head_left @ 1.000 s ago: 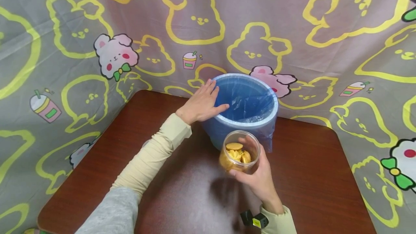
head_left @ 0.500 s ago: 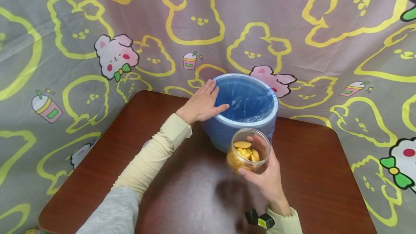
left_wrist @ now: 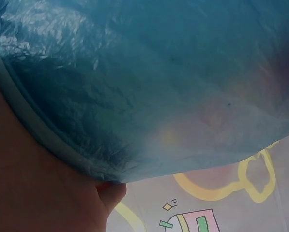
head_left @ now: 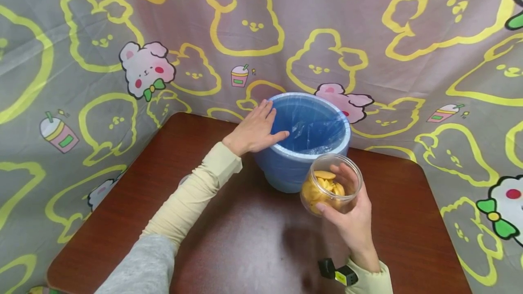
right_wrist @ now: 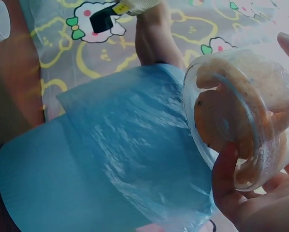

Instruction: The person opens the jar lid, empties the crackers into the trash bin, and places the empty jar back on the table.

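A blue bin (head_left: 282, 176) with a pale rim and a clear plastic liner (head_left: 304, 128) stands toward the back of the table. My left hand (head_left: 254, 129) rests on the left of its rim, fingers extended and thumb pointing over the opening. In front of the bin, my right hand (head_left: 359, 221) holds a clear round jar (head_left: 309, 196), with thumb and fingers on opposite sides. The jar is tilted, lidless, and holds several golden round biscuits (head_left: 327, 183). Through the jar's base, the right wrist view shows biscuits (right_wrist: 214, 118) and the bin beside it.
A white round lid (right_wrist: 0, 20) lies on the brown table (head_left: 408, 221); in the head view, the left sleeve (head_left: 188, 198) mostly covers it. A cartoon-printed cloth (head_left: 184, 22) hangs behind the table and at both sides.
My right hand has moved the jar to the right and slightly up, across the front of the bin. The left hand has stayed on the rim.
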`<state>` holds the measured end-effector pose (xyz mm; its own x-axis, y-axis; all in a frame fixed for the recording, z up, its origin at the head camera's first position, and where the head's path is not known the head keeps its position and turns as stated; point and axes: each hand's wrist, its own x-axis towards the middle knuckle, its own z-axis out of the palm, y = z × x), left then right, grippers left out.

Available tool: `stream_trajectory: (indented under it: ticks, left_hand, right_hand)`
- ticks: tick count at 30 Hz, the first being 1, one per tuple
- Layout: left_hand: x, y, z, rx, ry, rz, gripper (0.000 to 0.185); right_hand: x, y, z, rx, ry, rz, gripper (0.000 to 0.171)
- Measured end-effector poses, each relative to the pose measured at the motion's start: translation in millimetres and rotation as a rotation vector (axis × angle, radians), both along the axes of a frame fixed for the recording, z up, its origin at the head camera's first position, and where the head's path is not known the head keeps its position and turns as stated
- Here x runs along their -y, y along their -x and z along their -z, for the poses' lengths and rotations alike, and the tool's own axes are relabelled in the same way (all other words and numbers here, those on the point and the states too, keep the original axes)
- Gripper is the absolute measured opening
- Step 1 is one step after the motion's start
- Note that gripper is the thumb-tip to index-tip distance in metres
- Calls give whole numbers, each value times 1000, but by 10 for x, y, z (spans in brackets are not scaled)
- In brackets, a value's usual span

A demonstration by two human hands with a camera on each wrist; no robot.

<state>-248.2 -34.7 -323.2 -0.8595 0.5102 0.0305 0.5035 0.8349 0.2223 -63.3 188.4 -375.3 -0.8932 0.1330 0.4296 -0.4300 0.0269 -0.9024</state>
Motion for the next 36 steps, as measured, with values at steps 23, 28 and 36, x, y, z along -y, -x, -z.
stream_trajectory:
  ticks: [23,28,36]
  left_hand:
    - [3,-2,6,10,-12,-2,89]
    - [-2,2,16,8,-17,-4,88]
    - [-10,16,15,4,-3,-7,88]
  right_hand:
    - [-169,64,-140,-71,50,80,80]
    - [-201,112,-176,-94,86,88,80]
    - [-268,198,-239,-96,120,130,78]
